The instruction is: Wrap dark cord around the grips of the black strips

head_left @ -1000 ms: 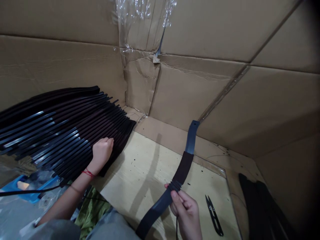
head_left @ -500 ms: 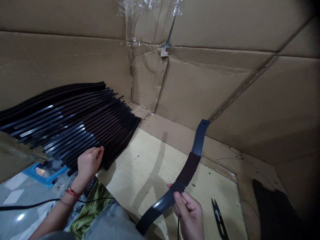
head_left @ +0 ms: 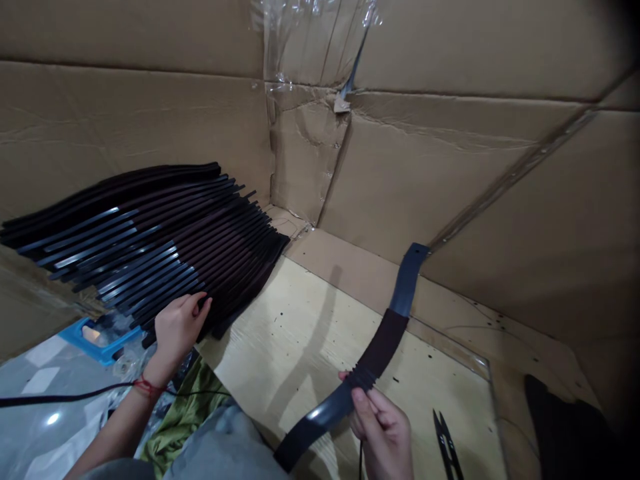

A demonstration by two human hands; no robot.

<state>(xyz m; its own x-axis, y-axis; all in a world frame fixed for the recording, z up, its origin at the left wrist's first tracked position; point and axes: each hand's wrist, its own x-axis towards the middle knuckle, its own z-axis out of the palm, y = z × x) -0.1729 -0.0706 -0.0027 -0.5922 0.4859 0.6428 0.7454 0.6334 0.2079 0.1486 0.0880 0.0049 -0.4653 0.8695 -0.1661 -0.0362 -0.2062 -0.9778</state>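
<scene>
the person's left hand point(head_left: 179, 328) lies on a fanned pile of black strips point(head_left: 165, 247), each partly covered by a dark brown fabric sleeve. its fingers point(head_left: 193, 303) sit close together, slightly curled over the strips, and a red string point(head_left: 147, 386) circles the wrist. the right hand point(head_left: 383, 427) is above a plywood board point(head_left: 300, 347), its thumb and fingers pinching one curved black strip point(head_left: 407, 283) where the brown sleeve bunches into tight pleats point(head_left: 363, 378). one end of the strip rises toward the cardboard wall point(head_left: 450, 167), and the other dips low near the person's grey clothing point(head_left: 220, 443). a thin black thread point(head_left: 361, 457) hangs below the right hand. black thread snips point(head_left: 447, 443) lie on the board just right of that hand. a dark heap point(head_left: 565, 427) in the corner is too shadowed to identify. a green cloth point(head_left: 185, 420), a blue plastic piece point(head_left: 97, 340) and a black cable point(head_left: 65, 398) lie near the left forearm.
</scene>
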